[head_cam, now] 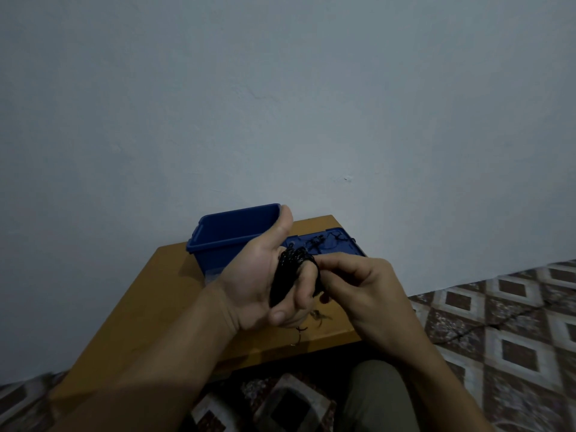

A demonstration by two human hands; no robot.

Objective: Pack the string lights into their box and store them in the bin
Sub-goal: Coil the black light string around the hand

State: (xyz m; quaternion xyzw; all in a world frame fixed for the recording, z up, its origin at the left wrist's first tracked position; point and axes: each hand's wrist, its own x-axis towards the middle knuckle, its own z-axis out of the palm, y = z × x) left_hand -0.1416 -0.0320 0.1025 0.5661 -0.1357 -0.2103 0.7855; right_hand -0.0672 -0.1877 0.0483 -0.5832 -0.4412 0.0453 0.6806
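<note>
The string lights (285,275) are held as a dark coil wound round the fingers of the left hand (255,279), just above the wooden table (162,291). The fingers are curled over the bundle and the thumb is stuck straight up. The strand is pinched by the right hand (358,285) right at the coil's edge. A loose tail (491,325) is seen trailing away over the patterned floor on the right. More tangled wire is lying on what looks like a blue lid (346,247) behind the hands, beside the open blue bin (224,232). No box for the lights can be made out.

The wire is judged light, thin and limp, so the loops are likely to be sprung loose once the clamp is eased. The small bulbs are probably fragile and easily snagged. A hold is best taken across the middle of the bundle, with all loops trapped together, and never by a single strand.
</note>
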